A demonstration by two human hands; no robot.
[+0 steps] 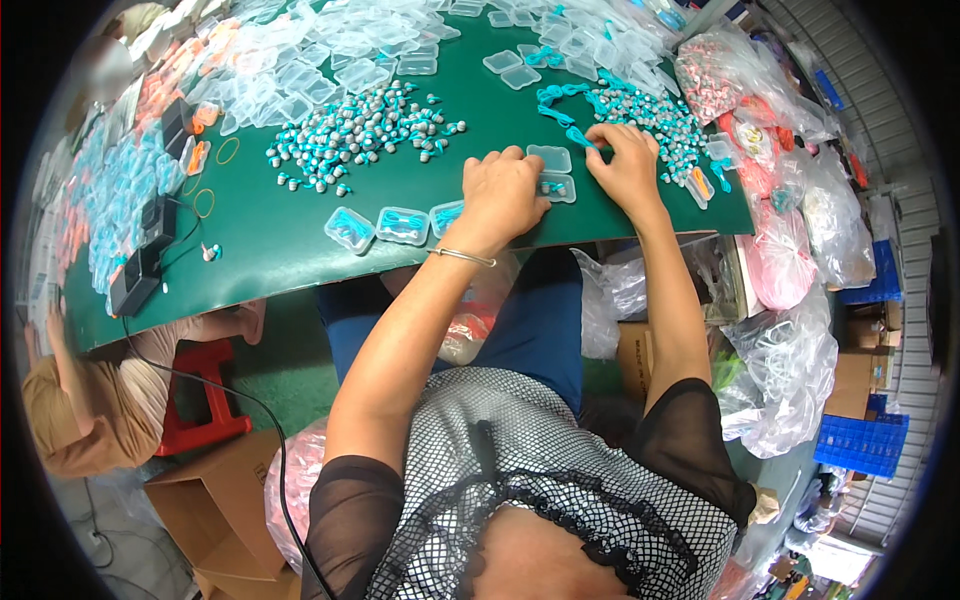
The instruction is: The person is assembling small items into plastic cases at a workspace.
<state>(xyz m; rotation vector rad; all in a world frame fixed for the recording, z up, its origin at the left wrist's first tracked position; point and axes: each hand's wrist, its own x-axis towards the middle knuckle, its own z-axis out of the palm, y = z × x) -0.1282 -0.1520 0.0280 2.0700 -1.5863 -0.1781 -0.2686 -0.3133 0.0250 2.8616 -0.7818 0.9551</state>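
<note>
My left hand point(500, 195) is curled, its thumb side against the left edge of an open clear plastic box point(570, 190) at the table's near edge. A small grey-and-teal plug point(552, 187) lies in the box's base; its lid point(549, 158) is folded back behind. My right hand point(628, 170) is at the box's right, thumb and fingers pinched on a teal cord bundle point(575, 135). Other teal bundles point(562, 91) lie just beyond. To the left of my left hand, closed boxes point(403, 226) with teal cords inside stand in a row.
Piles of grey-and-teal plugs point(350, 135) lie left and right on the green table point(270, 235). Heaped clear boxes point(300, 70) fill its far side. Black devices point(135, 280) with a cable sit left, near another person's arm point(65, 370). Plastic bags point(780, 250) hang at the right edge.
</note>
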